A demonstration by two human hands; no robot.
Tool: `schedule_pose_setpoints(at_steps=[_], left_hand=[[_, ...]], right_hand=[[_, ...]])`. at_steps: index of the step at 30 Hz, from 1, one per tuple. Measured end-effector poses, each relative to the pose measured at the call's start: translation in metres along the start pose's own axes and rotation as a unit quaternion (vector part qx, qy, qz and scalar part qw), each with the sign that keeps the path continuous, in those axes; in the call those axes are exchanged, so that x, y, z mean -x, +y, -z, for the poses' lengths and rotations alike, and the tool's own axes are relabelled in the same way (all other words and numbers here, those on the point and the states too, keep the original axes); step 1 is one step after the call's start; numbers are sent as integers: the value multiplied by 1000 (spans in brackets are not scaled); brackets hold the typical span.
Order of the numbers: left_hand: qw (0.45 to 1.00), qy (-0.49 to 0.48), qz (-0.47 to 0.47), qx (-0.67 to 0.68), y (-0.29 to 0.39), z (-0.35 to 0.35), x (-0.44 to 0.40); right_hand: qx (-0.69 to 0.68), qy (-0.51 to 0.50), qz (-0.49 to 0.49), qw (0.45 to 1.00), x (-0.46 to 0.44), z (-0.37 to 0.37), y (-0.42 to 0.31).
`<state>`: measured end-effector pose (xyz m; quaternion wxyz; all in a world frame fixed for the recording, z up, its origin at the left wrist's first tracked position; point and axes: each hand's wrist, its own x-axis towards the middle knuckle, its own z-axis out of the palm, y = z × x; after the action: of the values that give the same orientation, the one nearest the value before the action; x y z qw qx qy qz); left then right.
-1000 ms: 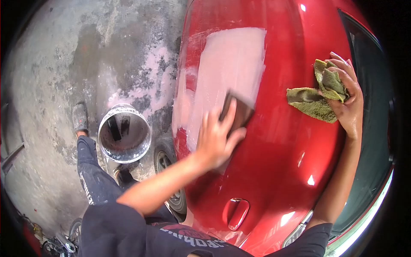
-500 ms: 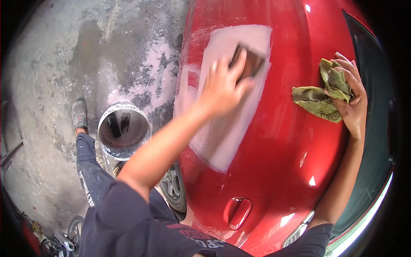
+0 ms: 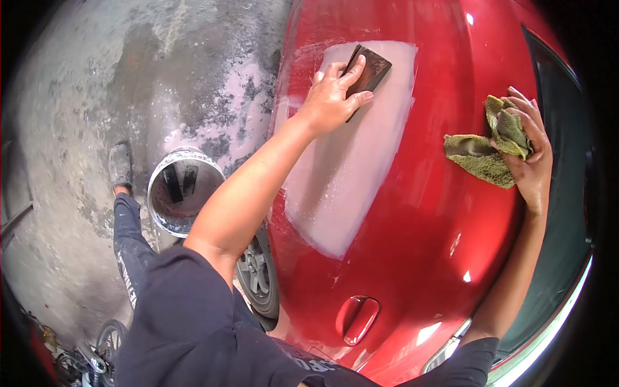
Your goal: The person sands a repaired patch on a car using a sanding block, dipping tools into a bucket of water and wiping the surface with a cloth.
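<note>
My left hand (image 3: 334,98) grips a dark, flat rectangular block (image 3: 373,69), pressed near the top of a pale pinkish patch (image 3: 351,174) on the red car body (image 3: 425,245). The thumb and index finger lie along the block's face; the other fingers are partly behind its far edge. On the right, my right hand (image 3: 532,151) holds a folded olive-green cloth (image 3: 483,158) against the red panel beside the dark window. Part of the cloth hangs out to the left of the fingers.
A whitish, stained bucket (image 3: 155,209) with dark pieces inside stands on the blotchy concrete floor (image 3: 77,129), next to my foot (image 3: 120,166). The car's wheel (image 3: 259,274) is below it. A door handle (image 3: 361,320) and the car window (image 3: 567,161) are nearby; a motorcycle part (image 3: 97,361) shows bottom left.
My left hand has moved the block up from the patch's lower right side to its upper part. The cloth stays in my right hand, nearly in place.
</note>
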<state>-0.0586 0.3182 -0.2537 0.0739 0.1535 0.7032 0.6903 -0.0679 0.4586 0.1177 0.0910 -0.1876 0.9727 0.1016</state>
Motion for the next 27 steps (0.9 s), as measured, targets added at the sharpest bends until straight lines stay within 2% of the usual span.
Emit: schedule_pose_setpoints(at_steps=[1, 3, 5, 8, 9, 11, 12, 15, 18, 19, 21, 24, 25, 27], left_hand=[[1000, -6, 10, -1, 2, 2, 3], [998, 8, -54, -32, 6, -18, 83], [999, -31, -5, 36, 42, -15, 178], [999, -19, 8, 34, 34, -14, 167], [1000, 1, 19, 22, 7, -23, 128], [995, -27, 92, 2, -30, -10, 32], [992, -40, 97, 65, -43, -2, 5], [998, 6, 28, 62, -41, -19, 71], [999, -28, 37, 26, 22, -18, 196], [998, -43, 45, 30, 31, -13, 206], [996, -36, 74, 32, 2, -19, 161], [997, 8, 81, 3, -65, -18, 36], [993, -7, 111, 32, -59, -8, 22], [998, 61, 18, 21, -62, -25, 63]], right_hand=[[4, -4, 1, 1000, -1, 1, -1], [9, 0, -5, 1000, 1, 0, 0], [16, 2, -11, 1000, 2, 0, 2], [4, 3, -18, 1000, 2, -3, 1], [-4, 1, -23, 1000, 1, -4, 0], [-2, 5, -24, 1000, 2, 0, -1], [5, 3, -18, 1000, 2, 0, 0], [8, 0, -8, 1000, -1, 1, -2], [16, -3, -18, 1000, 2, 1, 3], [17, -3, -19, 1000, 1, 2, 4], [5, -11, -15, 1000, 3, -3, 7], [2, -7, -6, 1000, 2, 1, 7], [7, -6, -7, 1000, 2, 2, 4], [9, -7, -11, 1000, 2, 1, 4]])
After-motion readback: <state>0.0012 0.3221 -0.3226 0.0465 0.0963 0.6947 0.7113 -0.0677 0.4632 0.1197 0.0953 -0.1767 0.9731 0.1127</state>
